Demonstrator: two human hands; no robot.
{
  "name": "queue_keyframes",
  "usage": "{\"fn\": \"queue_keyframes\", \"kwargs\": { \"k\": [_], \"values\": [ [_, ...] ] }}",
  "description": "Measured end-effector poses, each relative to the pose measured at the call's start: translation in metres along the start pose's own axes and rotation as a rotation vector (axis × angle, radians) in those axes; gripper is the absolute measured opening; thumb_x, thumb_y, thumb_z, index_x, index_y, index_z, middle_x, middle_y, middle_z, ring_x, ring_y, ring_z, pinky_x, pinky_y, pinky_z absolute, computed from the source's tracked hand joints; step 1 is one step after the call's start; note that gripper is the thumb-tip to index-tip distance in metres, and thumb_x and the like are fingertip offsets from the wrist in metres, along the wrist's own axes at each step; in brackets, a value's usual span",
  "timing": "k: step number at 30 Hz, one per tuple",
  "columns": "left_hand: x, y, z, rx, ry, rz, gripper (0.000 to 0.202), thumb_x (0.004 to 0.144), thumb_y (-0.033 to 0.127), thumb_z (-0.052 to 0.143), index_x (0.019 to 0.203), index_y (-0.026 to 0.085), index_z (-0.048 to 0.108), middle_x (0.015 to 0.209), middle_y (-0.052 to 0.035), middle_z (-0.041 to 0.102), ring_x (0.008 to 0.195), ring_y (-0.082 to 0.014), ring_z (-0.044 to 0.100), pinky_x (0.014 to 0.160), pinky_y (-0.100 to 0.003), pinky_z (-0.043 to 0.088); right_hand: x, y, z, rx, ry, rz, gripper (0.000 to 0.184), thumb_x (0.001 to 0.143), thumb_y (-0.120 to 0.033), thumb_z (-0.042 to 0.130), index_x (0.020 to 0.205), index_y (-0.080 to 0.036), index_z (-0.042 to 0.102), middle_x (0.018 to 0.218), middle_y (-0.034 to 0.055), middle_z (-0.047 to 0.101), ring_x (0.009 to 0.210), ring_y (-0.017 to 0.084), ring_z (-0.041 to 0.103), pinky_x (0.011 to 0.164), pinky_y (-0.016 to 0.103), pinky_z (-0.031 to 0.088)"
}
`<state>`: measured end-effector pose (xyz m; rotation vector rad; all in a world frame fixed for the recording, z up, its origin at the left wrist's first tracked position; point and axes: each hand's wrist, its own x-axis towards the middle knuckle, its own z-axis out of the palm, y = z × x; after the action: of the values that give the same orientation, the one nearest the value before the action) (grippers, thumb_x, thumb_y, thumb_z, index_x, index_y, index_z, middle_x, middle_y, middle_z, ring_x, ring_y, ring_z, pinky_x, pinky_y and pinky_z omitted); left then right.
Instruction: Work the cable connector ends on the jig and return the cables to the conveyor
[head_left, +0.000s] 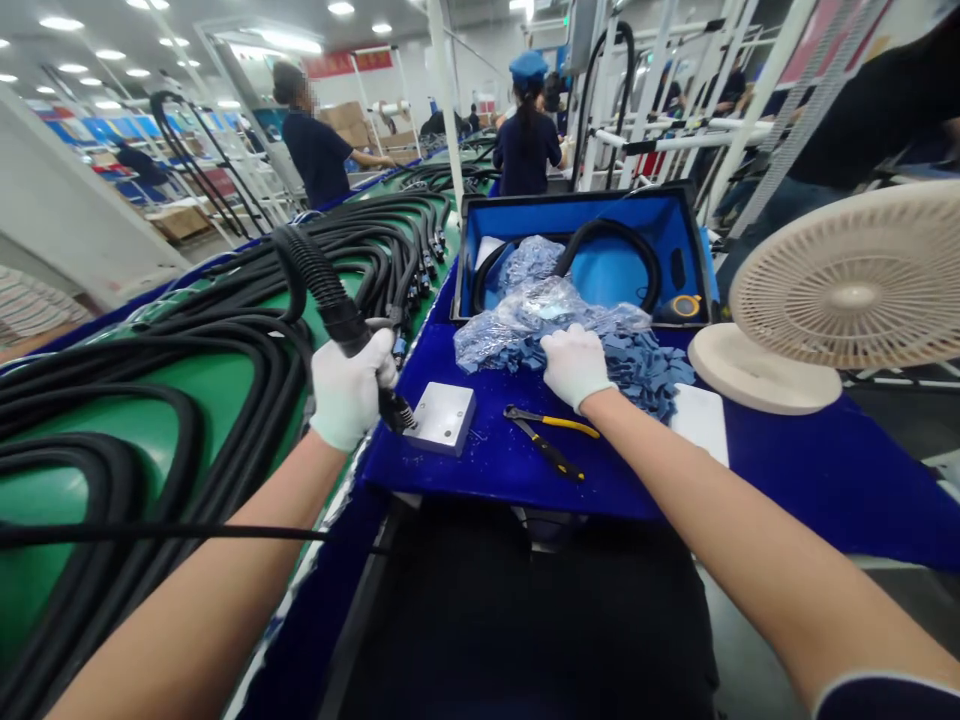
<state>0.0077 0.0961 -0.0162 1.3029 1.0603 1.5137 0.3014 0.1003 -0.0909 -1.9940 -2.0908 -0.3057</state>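
Note:
My left hand (349, 388), in a white glove, is closed around the end of a thick black corrugated hose (319, 280). The hose's lower tip hangs beside a silver metal block (444, 418) on the blue bench. At the edge of a heap of small blue-grey pieces (637, 365) is my gloved right hand (576, 366), its fingers curled together; whatever they hold is hidden. Clear plastic bagging (551, 312) lies against the heap, just beyond that hand. Cutting pliers (551, 435) with yellow and black handles rest nearer to me, jaws apart.
Left, a green conveyor (232, 385) carries many black hoses (247, 350). Behind the heap stands a blue bin (622, 210) with a black hose and a tape measure (681, 307). A beige fan (847, 290) stands right. Two people work farther along the line.

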Motion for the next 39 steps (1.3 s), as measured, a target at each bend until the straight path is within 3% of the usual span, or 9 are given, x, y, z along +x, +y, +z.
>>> {"fn": "queue_keyframes", "kwargs": {
  "k": [4,8,14,17,21,25,28,35,39],
  "values": [
    [0.008,-0.015,-0.003,0.062,-0.012,0.123,0.022,0.082,0.027,0.069,0.1,0.015,0.064,0.052,0.0071,0.046,0.043,-0.0081,0.039,0.043,-0.022,0.036,-0.003,0.002,0.003,0.061,0.052,-0.107,0.025,0.086,-0.016,0.053,0.103,-0.012,0.072,0.101,0.0178,0.066,0.106,0.033,0.051,0.092,0.044,0.036],
    [0.006,-0.024,-0.007,0.099,-0.037,0.113,0.025,0.083,0.029,0.068,0.103,0.015,0.065,0.053,0.0068,0.046,0.043,-0.0092,0.04,0.044,-0.023,0.037,-0.008,-0.007,-0.005,0.35,0.062,-0.159,0.031,0.091,-0.019,0.053,0.117,-0.017,0.071,0.113,0.0139,0.064,0.092,0.023,0.06,0.086,0.034,0.045],
    [-0.001,-0.025,0.0,0.419,0.089,0.185,0.02,0.084,0.035,0.067,0.092,0.017,0.066,0.061,0.002,0.058,0.055,-0.0134,0.053,0.056,-0.026,0.044,-0.017,-0.055,-0.025,0.67,-0.041,-0.296,0.038,0.094,-0.026,0.056,0.13,-0.016,0.064,0.114,0.011,0.072,0.104,0.024,0.067,0.096,0.033,0.048],
    [-0.002,-0.026,0.004,0.569,0.119,0.223,0.019,0.084,0.036,0.067,0.085,0.018,0.064,0.071,-0.0008,0.064,0.065,-0.0155,0.059,0.065,-0.027,0.046,-0.017,-0.085,-0.027,0.736,-0.097,-0.28,0.03,0.09,-0.028,0.061,0.117,-0.017,0.07,0.102,0.0086,0.076,0.093,0.023,0.069,0.086,0.032,0.05],
    [0.002,-0.024,-0.005,0.457,-0.048,0.092,0.022,0.087,0.037,0.063,0.093,0.017,0.063,0.057,0.0026,0.057,0.051,-0.0144,0.053,0.057,-0.027,0.045,-0.008,-0.118,-0.023,0.907,-0.194,-0.364,0.019,0.082,-0.018,0.063,0.095,-0.019,0.075,0.096,0.0039,0.075,0.086,0.018,0.067,0.081,0.027,0.048],
    [0.007,-0.025,-0.018,0.39,-0.14,0.101,0.026,0.086,0.035,0.064,0.1,0.013,0.065,0.067,-0.0015,0.065,0.064,-0.0163,0.062,0.068,-0.028,0.051,0.007,-0.14,-0.021,1.026,-0.307,-0.358,0.016,0.085,-0.029,0.061,0.083,-0.017,0.07,0.074,0.0002,0.069,0.067,0.014,0.059,0.065,0.025,0.043],
    [0.011,-0.029,-0.022,0.373,-0.146,0.102,0.029,0.085,0.034,0.065,0.104,0.013,0.065,0.077,-0.0034,0.068,0.071,-0.017,0.063,0.07,-0.029,0.051,0.019,-0.15,-0.017,1.014,-0.338,-0.352,0.024,0.083,-0.037,0.064,0.073,-0.016,0.066,0.064,-0.0018,0.06,0.062,0.012,0.052,0.06,0.025,0.036],
    [0.013,-0.037,-0.02,0.272,-0.192,0.087,0.025,0.089,0.038,0.066,0.098,0.015,0.064,0.076,-0.002,0.063,0.07,-0.0148,0.059,0.068,-0.027,0.05,0.036,-0.152,-0.006,1.061,-0.457,-0.308,0.04,0.074,-0.053,0.071,0.067,-0.014,0.069,0.059,-0.0025,0.056,0.056,0.011,0.045,0.055,0.025,0.035],
    [0.01,-0.035,-0.047,0.193,-0.075,0.049,0.034,0.093,0.051,0.06,0.099,0.018,0.057,0.081,-0.0039,0.065,0.068,-0.0136,0.061,0.066,-0.026,0.052,0.032,-0.153,-0.01,0.94,-0.432,-0.311,0.046,0.076,-0.061,0.069,0.072,-0.016,0.074,0.063,0.0004,0.064,0.059,0.013,0.053,0.055,0.026,0.037]
  ]
}}
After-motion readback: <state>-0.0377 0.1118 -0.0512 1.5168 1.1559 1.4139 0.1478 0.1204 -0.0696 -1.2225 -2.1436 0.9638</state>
